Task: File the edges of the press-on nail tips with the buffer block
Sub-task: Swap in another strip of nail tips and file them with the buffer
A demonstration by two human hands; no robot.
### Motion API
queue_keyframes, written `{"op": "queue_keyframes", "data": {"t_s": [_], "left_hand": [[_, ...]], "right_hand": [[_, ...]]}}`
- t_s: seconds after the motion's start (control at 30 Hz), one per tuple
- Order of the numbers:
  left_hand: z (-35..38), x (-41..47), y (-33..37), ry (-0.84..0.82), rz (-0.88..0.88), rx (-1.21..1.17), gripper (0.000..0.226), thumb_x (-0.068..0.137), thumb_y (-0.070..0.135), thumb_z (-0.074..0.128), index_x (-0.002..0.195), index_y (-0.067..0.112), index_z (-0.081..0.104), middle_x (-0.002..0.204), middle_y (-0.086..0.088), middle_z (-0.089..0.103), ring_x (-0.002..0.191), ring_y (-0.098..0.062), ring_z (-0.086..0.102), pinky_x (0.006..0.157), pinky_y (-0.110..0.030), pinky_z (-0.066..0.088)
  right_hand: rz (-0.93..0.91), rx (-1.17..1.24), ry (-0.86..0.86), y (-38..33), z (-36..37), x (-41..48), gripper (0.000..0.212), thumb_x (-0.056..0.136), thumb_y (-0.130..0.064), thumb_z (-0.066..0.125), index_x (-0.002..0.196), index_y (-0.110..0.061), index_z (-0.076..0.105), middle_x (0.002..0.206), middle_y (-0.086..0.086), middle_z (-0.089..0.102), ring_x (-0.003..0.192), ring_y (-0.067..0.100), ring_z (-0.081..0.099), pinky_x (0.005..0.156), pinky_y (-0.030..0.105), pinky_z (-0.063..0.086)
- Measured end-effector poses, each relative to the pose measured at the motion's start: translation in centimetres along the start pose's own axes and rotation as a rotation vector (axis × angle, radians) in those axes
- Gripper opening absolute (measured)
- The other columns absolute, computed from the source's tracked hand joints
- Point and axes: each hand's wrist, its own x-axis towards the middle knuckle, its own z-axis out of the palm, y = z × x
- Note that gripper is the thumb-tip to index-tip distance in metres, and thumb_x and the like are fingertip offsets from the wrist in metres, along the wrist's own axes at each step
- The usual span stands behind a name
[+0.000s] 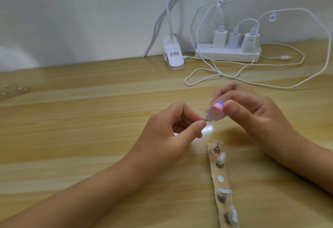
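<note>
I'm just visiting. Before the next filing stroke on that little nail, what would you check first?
1. Left hand pinches the nail tip: ok.
2. Right hand grips the buffer block: ok.
3. Block meets the tip's edge: ok, they look in contact.
4. Edge smooth enough: cannot tell, too small.
5. Holder strip with the other tips lies apart from both hands: ok.
6. Charger cables lie behind the hands, away from the work: ok.

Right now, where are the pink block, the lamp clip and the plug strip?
pink block point(269, 113), head view, pink side face.
lamp clip point(174, 54), head view, labelled top.
plug strip point(232, 56), head view, front wall.
</note>
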Motion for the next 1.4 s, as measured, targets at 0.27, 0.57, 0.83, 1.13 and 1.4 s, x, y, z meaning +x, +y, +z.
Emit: {"op": "queue_keyframes", "data": {"t_s": [0.27, 0.57, 0.83, 1.13, 1.4], "left_hand": [[0.04, -0.07, 0.05, 0.005, -0.018, -0.002, 0.006, 0.084, 0.026, 0.067, 0.080, 0.027, 0.062, 0.069, 0.011, 0.068, 0.069, -0.004, 0.066, 0.068, -0.022, 0.052], [-0.02, -0.08, -0.12, 0.009, -0.041, -0.042, 0.005, 0.084, 0.027, 0.068, 0.082, 0.025, 0.064, 0.072, 0.008, 0.071, 0.072, -0.006, 0.069, 0.069, -0.023, 0.055], [-0.08, 0.03, -0.18, 0.013, -0.046, -0.074, 0.004, 0.084, 0.024, 0.069, 0.082, 0.024, 0.065, 0.072, 0.007, 0.072, 0.071, -0.004, 0.068, 0.066, -0.018, 0.053], [-0.08, 0.03, -0.21, 0.013, -0.038, -0.078, 0.004, 0.084, 0.022, 0.069, 0.081, 0.023, 0.066, 0.071, 0.007, 0.071, 0.071, -0.006, 0.069, 0.066, -0.020, 0.054], [-0.10, 0.01, -0.10, 0.017, -0.036, -0.049, 0.005, 0.084, 0.025, 0.069, 0.080, 0.027, 0.065, 0.070, 0.009, 0.071, 0.070, -0.006, 0.068, 0.066, -0.021, 0.055]], "right_hand": [[0.030, -0.073, 0.008, -0.30, 0.12, -0.02, 0.041, 0.073, -0.071, 0.057, 0.079, -0.033, 0.073, 0.100, -0.014, 0.059, 0.109, 0.013, 0.053, 0.094, 0.025, 0.036], [0.117, -0.093, -0.016, 0.24, 0.05, 0.20, 0.033, 0.072, -0.064, 0.053, 0.071, -0.039, 0.073, 0.100, -0.019, 0.059, 0.113, 0.006, 0.051, 0.096, 0.024, 0.031], [0.089, -0.138, -0.057, 0.34, 0.18, 0.20, 0.035, 0.079, -0.066, 0.047, 0.078, -0.043, 0.073, 0.102, -0.018, 0.059, 0.110, 0.000, 0.050, 0.099, 0.020, 0.031], [0.091, -0.089, -0.051, 0.18, 0.18, 0.14, 0.021, 0.081, -0.055, 0.058, 0.080, -0.041, 0.074, 0.099, -0.017, 0.061, 0.107, 0.004, 0.053, 0.091, 0.015, 0.034], [0.069, -0.053, -0.039, 0.29, 0.10, 0.17, 0.032, 0.081, -0.058, 0.050, 0.079, -0.037, 0.074, 0.097, -0.016, 0.062, 0.101, 0.001, 0.057, 0.087, 0.009, 0.037]]}}
